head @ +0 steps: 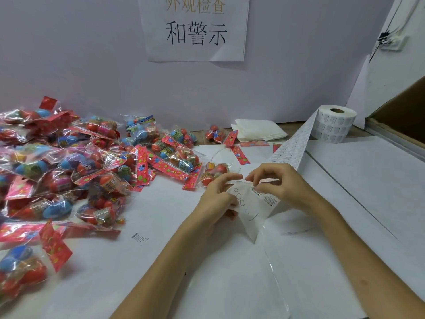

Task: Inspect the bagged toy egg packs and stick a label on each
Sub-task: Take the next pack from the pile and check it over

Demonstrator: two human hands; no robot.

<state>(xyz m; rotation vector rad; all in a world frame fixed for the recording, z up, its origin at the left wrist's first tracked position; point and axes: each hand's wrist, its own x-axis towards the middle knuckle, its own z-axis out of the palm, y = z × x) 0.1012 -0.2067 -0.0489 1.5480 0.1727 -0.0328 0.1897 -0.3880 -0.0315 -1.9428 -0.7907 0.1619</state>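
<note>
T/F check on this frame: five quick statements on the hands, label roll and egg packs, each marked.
1. Both the left hand and the right hand pinch the label strip. True.
2. The egg packs are piled on the right of the table. False: the pile lies on the left.
3. The label roll stands on end, core hole up. True.
4. The folded white cloths sit on the egg pile. False: they lie by the wall, beside the roll.
5. The strip is cut off from the roll. False: it runs from the roll to the hands.

Single head-worn wide-angle view, forward and down, close above the table
</note>
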